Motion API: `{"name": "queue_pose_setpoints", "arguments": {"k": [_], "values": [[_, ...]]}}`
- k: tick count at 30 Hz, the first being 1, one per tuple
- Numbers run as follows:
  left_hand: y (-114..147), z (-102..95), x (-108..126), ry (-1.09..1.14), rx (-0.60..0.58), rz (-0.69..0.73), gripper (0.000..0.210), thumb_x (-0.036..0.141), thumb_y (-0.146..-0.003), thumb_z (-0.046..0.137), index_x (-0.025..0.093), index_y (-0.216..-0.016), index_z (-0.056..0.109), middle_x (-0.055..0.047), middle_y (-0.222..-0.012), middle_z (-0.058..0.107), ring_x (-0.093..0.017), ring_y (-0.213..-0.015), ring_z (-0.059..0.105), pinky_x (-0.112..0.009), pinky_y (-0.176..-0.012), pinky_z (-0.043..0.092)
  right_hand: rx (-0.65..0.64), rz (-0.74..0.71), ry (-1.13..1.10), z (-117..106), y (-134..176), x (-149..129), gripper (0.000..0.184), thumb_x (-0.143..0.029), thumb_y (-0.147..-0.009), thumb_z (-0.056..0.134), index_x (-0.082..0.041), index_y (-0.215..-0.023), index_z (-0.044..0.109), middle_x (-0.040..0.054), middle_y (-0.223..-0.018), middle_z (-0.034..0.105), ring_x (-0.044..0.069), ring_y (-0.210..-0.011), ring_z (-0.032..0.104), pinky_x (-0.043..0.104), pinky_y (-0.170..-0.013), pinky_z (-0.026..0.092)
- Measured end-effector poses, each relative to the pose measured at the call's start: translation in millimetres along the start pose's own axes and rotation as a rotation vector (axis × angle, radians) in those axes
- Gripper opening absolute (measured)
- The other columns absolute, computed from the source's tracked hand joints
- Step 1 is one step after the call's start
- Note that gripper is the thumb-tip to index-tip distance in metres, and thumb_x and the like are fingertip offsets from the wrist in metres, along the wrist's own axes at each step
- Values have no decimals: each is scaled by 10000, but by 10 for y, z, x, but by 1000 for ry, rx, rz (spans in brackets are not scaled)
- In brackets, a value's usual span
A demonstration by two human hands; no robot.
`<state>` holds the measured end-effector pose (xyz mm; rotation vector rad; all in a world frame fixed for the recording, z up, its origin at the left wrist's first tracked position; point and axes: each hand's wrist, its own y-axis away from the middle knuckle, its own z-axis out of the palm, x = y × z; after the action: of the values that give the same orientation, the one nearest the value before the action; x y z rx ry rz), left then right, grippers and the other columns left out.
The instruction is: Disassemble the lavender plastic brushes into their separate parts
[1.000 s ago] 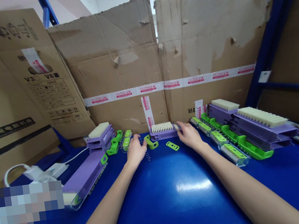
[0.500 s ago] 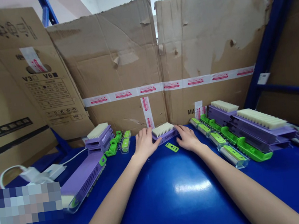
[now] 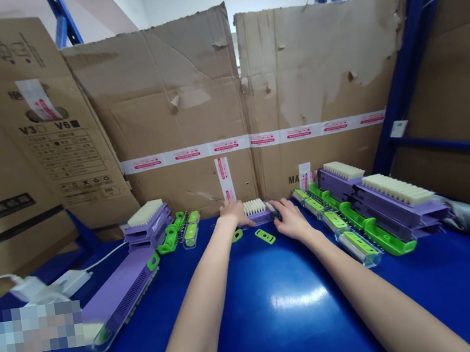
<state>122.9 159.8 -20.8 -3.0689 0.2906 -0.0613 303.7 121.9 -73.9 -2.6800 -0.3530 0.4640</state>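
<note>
Your L hand [image 3: 233, 213] is farther fwd; w/ R hand [image 3: 291, 219], it flanks purple block [image 3: 258, 219]. Can't tell if fingers [image 3: 284, 204] grip.

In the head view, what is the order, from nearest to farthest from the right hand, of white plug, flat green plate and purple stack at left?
From the right hand:
1. Flat green plate, just left of it
2. Purple stack, clearly farther left
3. White plug, far left

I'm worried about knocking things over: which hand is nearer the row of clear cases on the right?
Right. The right hand is just left of the row of clear cases; the left hand is farther left, by the purple block's left end.
</note>
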Motion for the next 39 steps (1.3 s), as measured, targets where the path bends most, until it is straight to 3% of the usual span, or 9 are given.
{"name": "queue_pose_setpoints", "arguments": {"k": [8, 11, 14, 17, 23, 29, 31, 35, 39], "values": [[-47, 26, -42, 66, -1, 147, 728, 459, -538, 797, 172, -1148, 524, -162, -1170, 604, -336, -1125, 544, -401, -923, 423, 38, -57, -96, 48, -2, 76, 531, -137, -766, 483, -173, -1296, 491, 109, -1145, 535, 224, -1111, 481, 320, -963, 384], [-7, -9, -57, -5, 155, 281, 783, 343, -574, 786, 135, -1250, 450, -174, -1242, 535, -332, -1185, 476, -387, -958, 402, 49, -75, -151, 66, -7, 84, 579, -143, -764, 496, -163, -1340, 441, 112, -1183, 505, 208, -1088, 511, 298, -945, 411], [93, -61, -60, -146, 370, 468, 628, 158, -675, 647, 113, -1262, 429, -156, -1205, 523, -306, -1173, 449, -404, -1000, 360, 109, -92, -124, 66, -21, 57, 729, -192, -749, 557, -149, -1431, 303, 163, -1370, 368, 253, -1168, 482, 341, -948, 422], [202, -65, -85, -231, 493, 599, 555, 84, -697, 565, 120, -1236, 436, -137, -1152, 530, -285, -1127, 459, -433, -1036, 321, 152, -144, -12, 39, -31, 2, 849, -216, -736, 593, -158, -1477, 182, 182, -1463, 277, 308, -1225, 432, 402, -937, 426], [335, 63, -265, -229, 662, 580, 575, 175, -705, 627, 105, -1239, 422, -141, -1118, 536, -296, -1053, 489, -457, -976, 387, 196, -232, 180, 7, -41, -122, 848, -140, -728, 550, -146, -1480, 158, 181, -1328, 468, 323, -1072, 512, 438, -846, 456], [411, -17, -481, -312, 751, 570, 567, 96, -721, 572, 108, -1270, 429, -158, -1176, 545, -296, -1099, 475, -473, -1024, 366, 282, -402, 45, 21, -92, -242, 905, -69, -698, 486, -145, -1491, 56, 174, -1366, 419, 314, -1182, 454, 455, -955, 425], [435, -62, -587, -329, 797, 542, 526, 72, -741, 526, 112, -1260, 451, -161, -1179, 547, -290, -1094, 474, -470, -1027, 365, 267, -340, 32, 3, -93, -230, 868, -106, -711, 503, -138, -1484, 109, 186, -1341, 431, 324, -1150, 489, 450, -935, 436], [511, -58, -839, -322, 867, 432, 507, 151, -751, 553, 77, -1245, 464, -195, -1157, 533, -319, -1064, 473, -473, -960, 412, 262, -1, -65, -27, -75, -50, 816, -296, -756, 551, -140, -1468, 185, 191, -1219, 490, 321, -959, 598, 442, -815, 474], [572, 51, -978, -316, 862, 447, 499, 183, -726, 579, 64, -1200, 478, -197, -1108, 530, -318, -1032, 479, -465, -954, 417, 244, 118, -166, -23, -54, 94, 863, -430, -770, 566, -146, -1475, 158, 184, -1260, 485, 319, -1090, 542, 430, -886, 427]]}}
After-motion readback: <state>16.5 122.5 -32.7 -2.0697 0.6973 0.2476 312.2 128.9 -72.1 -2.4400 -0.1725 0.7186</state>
